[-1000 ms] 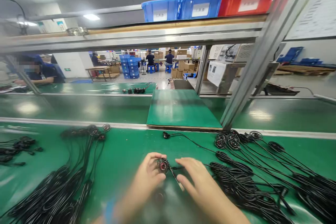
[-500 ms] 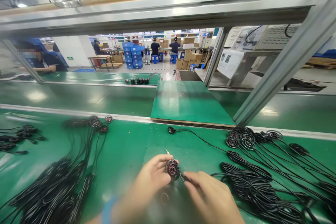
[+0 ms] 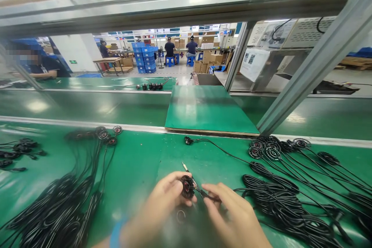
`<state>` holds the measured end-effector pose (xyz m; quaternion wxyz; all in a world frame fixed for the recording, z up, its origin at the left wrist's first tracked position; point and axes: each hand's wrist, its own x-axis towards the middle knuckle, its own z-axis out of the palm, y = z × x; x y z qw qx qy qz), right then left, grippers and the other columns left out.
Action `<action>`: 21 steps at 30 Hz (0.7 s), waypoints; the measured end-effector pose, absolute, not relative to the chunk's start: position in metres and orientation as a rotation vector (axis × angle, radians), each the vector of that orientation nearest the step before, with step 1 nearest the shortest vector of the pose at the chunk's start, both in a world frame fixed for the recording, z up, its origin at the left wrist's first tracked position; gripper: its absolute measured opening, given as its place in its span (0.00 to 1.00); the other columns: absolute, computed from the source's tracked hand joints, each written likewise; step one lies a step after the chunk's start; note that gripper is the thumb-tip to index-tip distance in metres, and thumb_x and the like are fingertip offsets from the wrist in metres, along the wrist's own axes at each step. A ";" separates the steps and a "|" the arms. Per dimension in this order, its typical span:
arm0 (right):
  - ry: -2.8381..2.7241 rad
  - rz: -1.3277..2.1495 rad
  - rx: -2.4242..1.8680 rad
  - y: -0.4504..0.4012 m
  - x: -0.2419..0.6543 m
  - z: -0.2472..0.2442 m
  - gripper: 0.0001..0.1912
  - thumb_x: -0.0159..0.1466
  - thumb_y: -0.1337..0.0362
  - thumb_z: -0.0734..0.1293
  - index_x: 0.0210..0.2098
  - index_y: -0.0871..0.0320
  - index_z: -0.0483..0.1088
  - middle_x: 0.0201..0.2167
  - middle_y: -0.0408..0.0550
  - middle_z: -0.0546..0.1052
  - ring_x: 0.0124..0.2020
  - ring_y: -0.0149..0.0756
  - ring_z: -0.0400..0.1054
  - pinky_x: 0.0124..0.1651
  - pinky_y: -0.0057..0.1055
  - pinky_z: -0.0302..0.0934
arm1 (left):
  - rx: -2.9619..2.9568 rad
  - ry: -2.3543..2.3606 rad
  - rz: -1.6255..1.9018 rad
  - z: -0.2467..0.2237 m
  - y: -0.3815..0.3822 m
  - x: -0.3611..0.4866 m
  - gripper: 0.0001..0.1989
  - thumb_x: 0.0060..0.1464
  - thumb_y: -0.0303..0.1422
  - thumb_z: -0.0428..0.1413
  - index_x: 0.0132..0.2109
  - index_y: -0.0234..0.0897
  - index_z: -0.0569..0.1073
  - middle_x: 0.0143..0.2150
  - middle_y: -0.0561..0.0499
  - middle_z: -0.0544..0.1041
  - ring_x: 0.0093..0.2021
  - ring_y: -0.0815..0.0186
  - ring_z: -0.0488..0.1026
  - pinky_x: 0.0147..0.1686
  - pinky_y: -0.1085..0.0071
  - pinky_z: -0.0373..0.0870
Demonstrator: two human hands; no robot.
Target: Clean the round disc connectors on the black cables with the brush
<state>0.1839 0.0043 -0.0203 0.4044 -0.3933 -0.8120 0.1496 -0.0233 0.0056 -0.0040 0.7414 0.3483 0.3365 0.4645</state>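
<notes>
Since half a second ago, the black disc (image 3: 187, 186) has turned from facing up at the wearer to nearly edge-on, and more of the pen-like tool (image 3: 187, 171) shows behind it.

Over at the far left of the green mat (image 3: 139, 170), I see a small pile of black parts (image 3: 26, 145). Next come ringed discs (image 3: 104, 135), their cables running down into a thick bundle (image 3: 55, 205).

The left hand (image 3: 167, 193), a blue band (image 3: 115, 234) at its wrist, pinches the disc between thumb and fingers, just above the mat. The tool's pale tip points away from the wearer; I can't tell what grips it. Beyond it lies a lone black connector (image 3: 188, 140), its wire trailing rightward.

Just beside the disc, the right hand (image 3: 232, 209) has thumb and forefinger closed on a black cable (image 3: 205, 194) leading to it. Farther right sit coiled cables (image 3: 270, 197), with more discs (image 3: 272, 152) behind them.
</notes>
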 end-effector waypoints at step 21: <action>-2.086 0.227 -0.902 0.001 0.182 -0.014 0.08 0.70 0.70 0.60 0.38 0.57 0.69 0.24 0.41 0.64 0.24 0.32 0.60 0.28 0.30 0.53 | 0.792 0.795 0.998 -0.010 0.005 -0.025 0.24 0.54 0.43 0.63 0.55 0.38 0.74 0.46 0.43 0.77 0.41 0.61 0.73 0.44 0.67 0.67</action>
